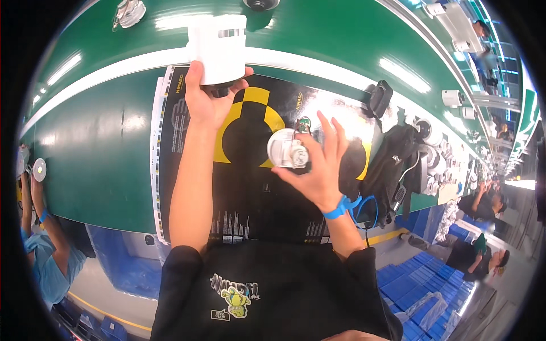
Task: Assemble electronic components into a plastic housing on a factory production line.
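My left hand (pixel 209 105) is closed around the lower end of a white cylindrical housing (pixel 219 48), raised over the far edge of the mat. A slot shows near the top of the housing, and a dark part sticks out below it by my fingers. Between thumb and fingers, my right hand (pixel 321 167) grips a round white module (pixel 282 148). A small green circuit board (pixel 305 124) hangs by thin wires at the module's far side. Beneath both hands lies a black mat (pixel 244 187) with yellow shapes. The module's underside is hidden.
A blue wrist strap (pixel 341 208) with a coiled cord circles my right wrist. Right of the mat are a black bag (pixel 389 165), a black case (pixel 379 99) and several white camera parts (pixel 435 162). A co-worker's hand holds a round white part (pixel 39 169) at far left.
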A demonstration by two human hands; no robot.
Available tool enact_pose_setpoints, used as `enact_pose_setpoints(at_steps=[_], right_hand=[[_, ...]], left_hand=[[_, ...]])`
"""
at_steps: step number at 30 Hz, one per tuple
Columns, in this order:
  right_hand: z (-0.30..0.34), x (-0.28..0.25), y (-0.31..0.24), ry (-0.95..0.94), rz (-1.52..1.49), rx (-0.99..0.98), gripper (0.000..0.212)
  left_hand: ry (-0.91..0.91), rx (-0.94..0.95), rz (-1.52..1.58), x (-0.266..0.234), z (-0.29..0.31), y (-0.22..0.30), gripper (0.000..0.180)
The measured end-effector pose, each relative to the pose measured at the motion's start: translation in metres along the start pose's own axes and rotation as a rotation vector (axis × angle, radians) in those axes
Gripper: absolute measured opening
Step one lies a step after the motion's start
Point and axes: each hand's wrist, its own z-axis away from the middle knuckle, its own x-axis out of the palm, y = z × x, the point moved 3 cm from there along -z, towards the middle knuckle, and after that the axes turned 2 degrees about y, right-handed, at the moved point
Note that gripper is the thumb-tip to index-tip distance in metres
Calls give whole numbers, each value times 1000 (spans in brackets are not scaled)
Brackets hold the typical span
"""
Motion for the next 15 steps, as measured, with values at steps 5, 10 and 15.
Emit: enact_pose_setpoints(at_steps=[5,10,15], right_hand=[[14,-32,-5,-202,-2,-120,71],[37,-59,57,-125,-49,515,27],[49,-22,35,-211,-86,563,34]], left_hand=[[31,-20,29,-5,6,7,62],[-62,-42,-79,5,0,5,66],[-69,-35,-77,5,2,2,63]])
